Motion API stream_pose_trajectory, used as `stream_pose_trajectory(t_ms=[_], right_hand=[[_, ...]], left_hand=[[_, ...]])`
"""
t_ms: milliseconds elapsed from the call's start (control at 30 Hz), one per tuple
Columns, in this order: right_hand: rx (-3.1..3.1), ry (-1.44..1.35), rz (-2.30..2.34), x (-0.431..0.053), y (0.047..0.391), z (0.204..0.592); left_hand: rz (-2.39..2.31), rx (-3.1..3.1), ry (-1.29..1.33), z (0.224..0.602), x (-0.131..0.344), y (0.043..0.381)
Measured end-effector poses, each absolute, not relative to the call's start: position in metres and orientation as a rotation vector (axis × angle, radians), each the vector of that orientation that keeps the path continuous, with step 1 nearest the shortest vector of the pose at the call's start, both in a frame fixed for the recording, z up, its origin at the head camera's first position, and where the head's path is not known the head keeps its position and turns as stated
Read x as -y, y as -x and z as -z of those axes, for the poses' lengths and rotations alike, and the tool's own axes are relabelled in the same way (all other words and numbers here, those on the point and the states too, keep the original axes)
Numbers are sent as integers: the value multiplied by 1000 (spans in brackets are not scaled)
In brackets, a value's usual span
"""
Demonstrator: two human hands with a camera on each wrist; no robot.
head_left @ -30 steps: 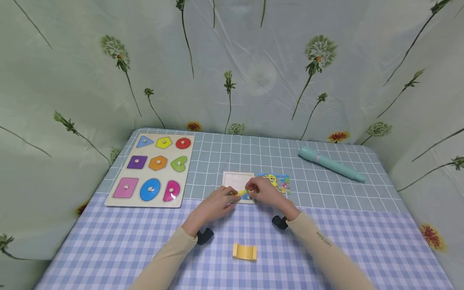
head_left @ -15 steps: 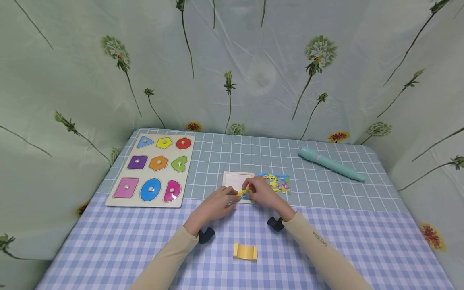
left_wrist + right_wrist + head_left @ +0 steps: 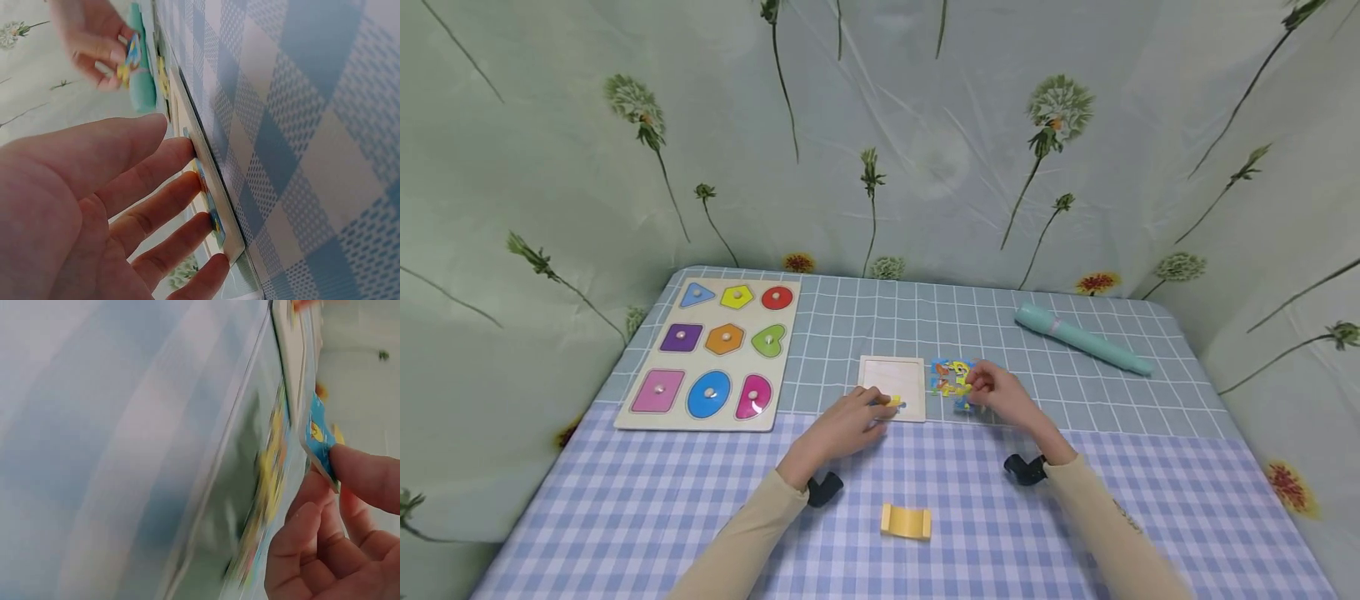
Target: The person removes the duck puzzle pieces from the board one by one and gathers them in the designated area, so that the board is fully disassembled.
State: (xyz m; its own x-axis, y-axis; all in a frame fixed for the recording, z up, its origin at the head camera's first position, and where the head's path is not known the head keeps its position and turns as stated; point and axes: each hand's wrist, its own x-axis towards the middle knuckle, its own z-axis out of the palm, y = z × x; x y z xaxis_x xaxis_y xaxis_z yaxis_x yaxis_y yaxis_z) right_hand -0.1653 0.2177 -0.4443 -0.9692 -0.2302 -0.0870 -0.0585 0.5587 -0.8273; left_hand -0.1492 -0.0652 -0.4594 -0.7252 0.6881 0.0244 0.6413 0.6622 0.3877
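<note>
My left hand [image 3: 842,425] lies over the lower left of a small square wooden puzzle tray [image 3: 895,372]. In the left wrist view, its fairly straight fingertips touch a colourful puzzle piece [image 3: 209,200] along the tray's near edge. To the right of the tray, my right hand [image 3: 1009,398] pinches a blue and yellow jigsaw piece [image 3: 319,434] between thumb and fingers, held raised and tilted. Several loose jigsaw pieces [image 3: 942,379] lie just beneath and left of that hand; some are partly covered by it.
A shape-knob board [image 3: 711,354] lies at the left. The turquoise tube-shaped thing [image 3: 1082,337] rests at the back right. Nearer the front sits a yellow curved block [image 3: 906,522] on the checked cloth [image 3: 640,508]. A printed curtain [image 3: 940,208] hangs behind the table.
My right hand has moved right, from the tray's lower right corner to the loose pieces, with a jigsaw piece pinched. Less blue shows in that corner. The left hand has stayed put.
</note>
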Motion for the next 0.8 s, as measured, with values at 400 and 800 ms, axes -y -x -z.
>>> stream_pose_trajectory(t_ms=[400, 800], right_hand=[[-2745, 161, 1130, -248, 152, 450], [-2914, 173, 882, -240, 149, 449]], left_hand=[[-617, -2739, -1069, 460, 65, 150], [-724, -2742, -1055, 460, 78, 148]])
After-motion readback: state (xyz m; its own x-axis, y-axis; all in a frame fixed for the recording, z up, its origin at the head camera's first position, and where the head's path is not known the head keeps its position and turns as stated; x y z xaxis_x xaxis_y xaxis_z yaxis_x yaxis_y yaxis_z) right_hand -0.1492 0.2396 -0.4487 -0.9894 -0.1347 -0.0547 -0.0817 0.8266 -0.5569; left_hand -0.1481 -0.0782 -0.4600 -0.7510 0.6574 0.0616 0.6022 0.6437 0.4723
